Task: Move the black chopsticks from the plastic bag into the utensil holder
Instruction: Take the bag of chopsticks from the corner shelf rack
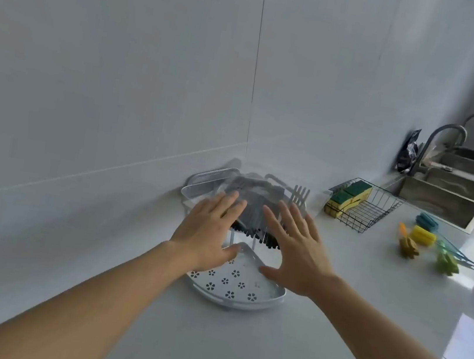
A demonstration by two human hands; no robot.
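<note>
Chopsticks [253, 228], black, bagged in plastic bag [255, 194] on corner rack [244, 288], dead ahead btwn my hands. Long axis runs away-to-near, tips toward me. Left hand [210, 227] & right hand [295, 252] both splayed flat, gripping nothing; equally near, I judge.

White countertop [235, 348], grey tiled wall behind. Black wire basket [364, 206] holds yellow-green sponges [350, 196]. Right of it, loose on the counter: bottle brushes [424, 235], yellow, teal, green. Far right: steel double sink [456, 187] with two curved faucets [441, 142]; dark packet [410, 153] against the wall.
</note>
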